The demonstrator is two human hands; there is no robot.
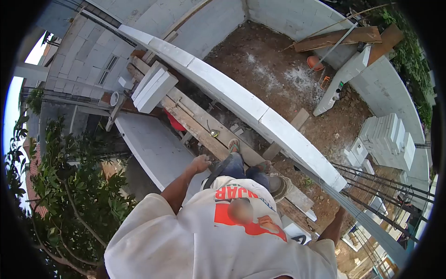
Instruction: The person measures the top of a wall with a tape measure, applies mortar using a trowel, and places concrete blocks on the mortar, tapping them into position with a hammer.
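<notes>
My left hand (200, 164) is beside my left thigh, its fingers curled in. Whatever it may hold is too small or dark to make out. My right forearm (332, 229) reaches out beside a long grey bar (360, 216). The right hand's fingers are hidden near that bar, so its grip does not show. My sandalled feet (234, 146) stand on wooden planks (200, 130) alongside a wall of white blocks (232, 95). A yellow tape measure (214, 133) lies on the planks ahead of my feet. A bucket (278, 186) is close to my right leg.
Several white blocks (153, 88) are stacked at the planks' far end, near a small white bucket (116, 98). Steel rods (371, 186) stick out from the wall's right end. Below are a dirt floor (260, 56), a shovel (315, 63) and more stacked blocks (390, 139). Tree branches (74, 200) rise at left.
</notes>
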